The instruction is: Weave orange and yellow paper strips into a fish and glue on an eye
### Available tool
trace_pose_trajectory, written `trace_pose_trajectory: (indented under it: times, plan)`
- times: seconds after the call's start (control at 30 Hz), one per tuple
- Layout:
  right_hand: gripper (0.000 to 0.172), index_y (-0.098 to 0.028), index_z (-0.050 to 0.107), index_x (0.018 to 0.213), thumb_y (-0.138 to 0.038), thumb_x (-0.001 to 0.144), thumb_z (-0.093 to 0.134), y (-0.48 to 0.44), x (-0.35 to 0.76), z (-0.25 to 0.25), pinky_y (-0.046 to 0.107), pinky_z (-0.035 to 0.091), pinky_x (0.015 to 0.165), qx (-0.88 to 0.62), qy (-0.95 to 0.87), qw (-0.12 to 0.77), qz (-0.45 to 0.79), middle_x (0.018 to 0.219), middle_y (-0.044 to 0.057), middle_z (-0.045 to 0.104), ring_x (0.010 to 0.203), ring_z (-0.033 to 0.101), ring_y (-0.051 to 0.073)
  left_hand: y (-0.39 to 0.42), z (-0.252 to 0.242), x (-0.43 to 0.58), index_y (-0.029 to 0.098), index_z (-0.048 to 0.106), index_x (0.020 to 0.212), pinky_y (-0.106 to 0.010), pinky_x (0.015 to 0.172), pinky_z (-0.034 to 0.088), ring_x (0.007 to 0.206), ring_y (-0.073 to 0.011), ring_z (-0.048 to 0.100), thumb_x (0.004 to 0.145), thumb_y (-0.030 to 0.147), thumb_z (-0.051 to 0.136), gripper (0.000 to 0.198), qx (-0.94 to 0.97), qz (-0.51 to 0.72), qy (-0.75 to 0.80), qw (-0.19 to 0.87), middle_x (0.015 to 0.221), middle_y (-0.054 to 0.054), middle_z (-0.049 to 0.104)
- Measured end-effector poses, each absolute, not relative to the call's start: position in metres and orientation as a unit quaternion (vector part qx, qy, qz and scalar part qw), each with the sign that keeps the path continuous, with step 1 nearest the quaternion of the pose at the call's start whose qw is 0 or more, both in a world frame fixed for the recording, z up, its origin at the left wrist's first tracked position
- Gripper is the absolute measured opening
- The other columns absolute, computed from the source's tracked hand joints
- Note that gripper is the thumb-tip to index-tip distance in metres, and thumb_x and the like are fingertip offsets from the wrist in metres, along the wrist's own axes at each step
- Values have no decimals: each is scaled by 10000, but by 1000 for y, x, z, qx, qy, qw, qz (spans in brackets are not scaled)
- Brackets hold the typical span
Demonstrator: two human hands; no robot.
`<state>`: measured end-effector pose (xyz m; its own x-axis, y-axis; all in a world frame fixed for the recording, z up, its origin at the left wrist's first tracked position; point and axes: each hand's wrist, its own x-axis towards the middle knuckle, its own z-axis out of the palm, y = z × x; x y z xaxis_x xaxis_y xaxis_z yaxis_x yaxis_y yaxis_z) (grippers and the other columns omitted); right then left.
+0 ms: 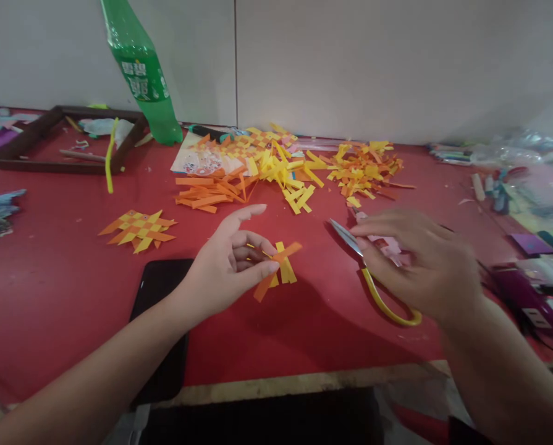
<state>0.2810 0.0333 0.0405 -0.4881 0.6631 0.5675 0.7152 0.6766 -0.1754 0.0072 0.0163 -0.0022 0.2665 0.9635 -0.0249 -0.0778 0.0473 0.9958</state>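
Note:
My left hand [232,262] pinches a small bundle of woven orange and yellow paper strips [278,267] between thumb and fingers, just above the red table [63,290]. The index finger of that hand points outward. To the right, my right hand [419,262] is closed round yellow-handled scissors [378,290]. Their blades point left toward the strips and sit a short way from them. A finished woven orange and yellow piece [139,230] lies flat on the table to the left.
Piles of cut orange and yellow strips [276,170] cover the table's far middle. A green bottle [141,71] leans by a dark wooden frame [30,148]. A black phone [158,309] lies under my left forearm. Pens and craft clutter [526,204] fill the right side.

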Motion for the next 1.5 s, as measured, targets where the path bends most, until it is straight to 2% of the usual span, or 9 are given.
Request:
trace_pose_trajectory:
  times: [0.23,0.33,0.5,0.63,0.77,0.93,1.0,1.23,1.5]
  plan:
    - [305,-246,595,1239,-326,958,509,65,238,37,349,497,964,-391,-833,180,348,1264,54,669,1167,632,200,17,0,8,316,320,1391,-191,665,589,707,-95,703,760,152,776,796,539,407,421,605,938,40,592]
    - [301,-227,636,1165,-395,951,508,76,232,34,339,507,908,-364,-795,78,479,1174,51,707,1080,660,197,14,1,8,338,307,1391,-211,632,587,720,-112,706,761,164,774,804,550,392,416,609,989,26,565]
    - [253,-190,670,929,-407,920,541,82,235,32,291,469,738,-354,-795,18,492,876,26,697,808,625,155,11,3,6,311,331,1388,-227,669,567,754,-102,674,803,189,723,715,599,373,417,573,1041,1,551]
    - [255,-182,645,874,-429,902,585,76,237,31,278,445,690,-368,-776,67,508,777,9,652,732,590,135,13,1,7,262,438,1329,-242,700,543,778,-103,634,837,237,689,553,611,396,440,524,1073,-26,581]
    - [226,-181,646,849,-402,834,686,68,227,23,262,432,636,-435,-687,238,532,721,-19,616,634,537,95,19,-1,10,243,524,1190,-224,641,520,740,-82,604,817,274,726,426,488,519,492,500,1150,-30,580]
    - [273,-195,686,855,-352,679,823,61,210,11,235,436,557,-457,-509,387,619,734,-12,668,657,586,104,25,2,13,187,565,940,-167,475,419,571,-49,496,753,306,786,312,297,533,507,609,880,13,612]
    - [251,-203,695,840,-329,671,830,58,204,9,223,443,542,-452,-445,394,665,743,-7,693,674,616,110,25,3,12,172,576,846,-173,515,456,599,-68,550,778,311,760,240,283,516,476,653,825,-5,654]
    - [204,-212,671,770,-272,645,821,46,183,7,263,499,657,-441,-312,386,748,803,-6,741,782,698,151,24,-2,10,239,668,940,-331,918,557,930,-158,710,801,202,720,152,343,578,409,616,943,9,747]
    - [248,-217,611,799,-312,676,804,47,169,2,242,432,635,-428,-357,394,731,828,-16,738,789,700,142,26,-6,8,238,699,1112,-359,993,528,1076,-199,682,790,169,713,329,390,566,430,585,1168,-31,714]
